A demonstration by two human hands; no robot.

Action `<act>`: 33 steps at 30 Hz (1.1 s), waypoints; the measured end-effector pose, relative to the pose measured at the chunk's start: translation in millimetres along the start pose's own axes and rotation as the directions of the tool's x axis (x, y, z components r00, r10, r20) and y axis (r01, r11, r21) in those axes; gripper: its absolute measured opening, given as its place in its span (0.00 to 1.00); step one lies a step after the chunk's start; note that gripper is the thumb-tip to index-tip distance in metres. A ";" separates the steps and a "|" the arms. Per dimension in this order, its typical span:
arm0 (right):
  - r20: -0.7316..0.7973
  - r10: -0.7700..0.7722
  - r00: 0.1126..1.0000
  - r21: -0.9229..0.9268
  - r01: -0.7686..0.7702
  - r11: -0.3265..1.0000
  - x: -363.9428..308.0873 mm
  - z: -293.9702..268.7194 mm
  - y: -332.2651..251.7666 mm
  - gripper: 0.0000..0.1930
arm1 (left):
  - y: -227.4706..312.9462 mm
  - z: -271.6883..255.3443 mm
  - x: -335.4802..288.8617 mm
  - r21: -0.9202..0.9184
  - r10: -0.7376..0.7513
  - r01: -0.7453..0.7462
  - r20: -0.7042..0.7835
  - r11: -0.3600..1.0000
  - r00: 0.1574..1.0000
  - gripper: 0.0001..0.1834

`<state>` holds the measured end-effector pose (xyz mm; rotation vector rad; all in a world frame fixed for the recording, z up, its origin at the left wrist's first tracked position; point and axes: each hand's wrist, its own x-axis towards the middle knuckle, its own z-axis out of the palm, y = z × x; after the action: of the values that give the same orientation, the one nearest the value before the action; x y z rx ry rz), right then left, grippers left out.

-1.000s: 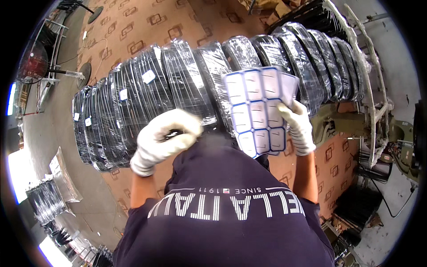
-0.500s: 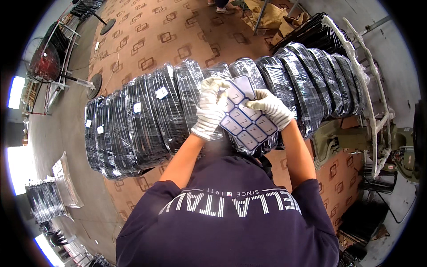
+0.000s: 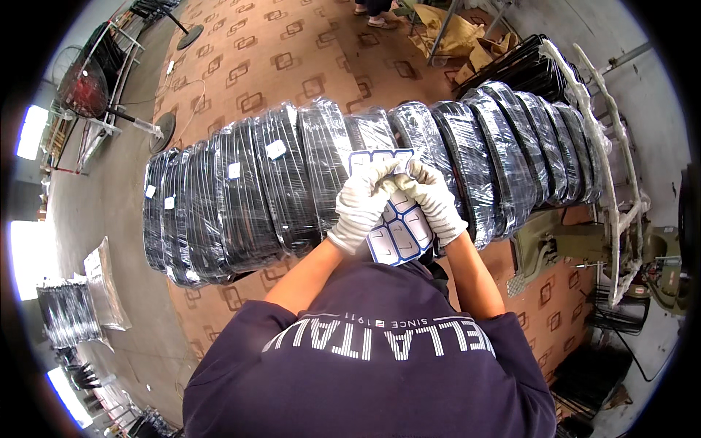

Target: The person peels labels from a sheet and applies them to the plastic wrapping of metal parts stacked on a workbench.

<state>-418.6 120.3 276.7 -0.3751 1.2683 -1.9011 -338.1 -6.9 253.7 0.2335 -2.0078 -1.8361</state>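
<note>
Both my hands wear white knit gloves and meet in front of my chest over a sheet of stickers (image 3: 400, 237), white with dark blue borders. My left hand (image 3: 361, 204) grips the sheet from its left side. At its middle, my right hand (image 3: 432, 198) pinches with thumb and fingers close against the left fingertips. Whether a single sticker is between the fingertips is hidden. Behind the hands lies a long row of black bundles (image 3: 241, 190) wrapped in clear film. Several bundles at the left carry a small white label (image 3: 276, 150).
A metal rack with pale wrapped bars (image 3: 610, 146) stands at the right, beside a green machine (image 3: 537, 244). At the far left is a standing fan (image 3: 86, 87). More wrapped goods (image 3: 69, 314) lie on the floor at left. A person's feet (image 3: 380, 22) show at the top.
My hands have come together over the sheet, the right one moving left and inward. The sheet has turned and its upper part now bends behind my fingers. The view has shifted slightly.
</note>
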 end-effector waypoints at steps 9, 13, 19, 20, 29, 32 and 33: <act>-0.017 0.040 0.999 -0.121 -0.041 0.992 -0.1 8.8 -15.3 0.18 | 8.0 -6.6 6.0 -0.240 -0.137 0.114 -0.081 0.964 0.987 0.13; 0.019 0.033 0.999 -0.346 -0.024 0.938 9.2 -5.3 -13.0 0.18 | 2.1 -20.6 17.2 -0.298 -0.175 0.127 -0.141 0.946 0.974 0.09; -0.114 0.077 0.991 -0.602 -0.131 0.788 30.2 -83.7 -37.1 0.16 | 16.7 -66.6 29.5 -0.371 -0.133 -0.061 -0.476 0.927 0.869 0.07; -0.181 0.052 0.982 -0.606 -0.153 0.781 27.2 -89.2 -42.7 0.18 | 23.6 -67.7 28.3 -0.299 -0.111 -0.054 -0.509 0.953 0.854 0.08; -0.235 -0.168 0.957 -0.542 0.015 0.840 15.8 28.5 -33.9 0.23 | 31.0 -50.5 5.9 0.914 0.716 -0.279 -0.018 0.295 0.698 0.11; -0.117 -0.101 0.988 -0.391 0.048 0.919 23.2 63.7 -10.4 0.12 | 26.6 -43.7 -4.7 0.897 0.650 -0.303 0.024 0.321 0.760 0.14; -0.124 -0.165 0.979 -0.318 0.118 0.941 27.5 61.3 -1.2 0.11 | 23.7 -43.7 -6.4 0.886 0.647 -0.334 0.052 0.321 0.761 0.14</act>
<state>-398.2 60.8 300.6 -0.5059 1.6885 -1.8774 -311.2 -41.5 278.0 0.1255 -2.2207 -0.2299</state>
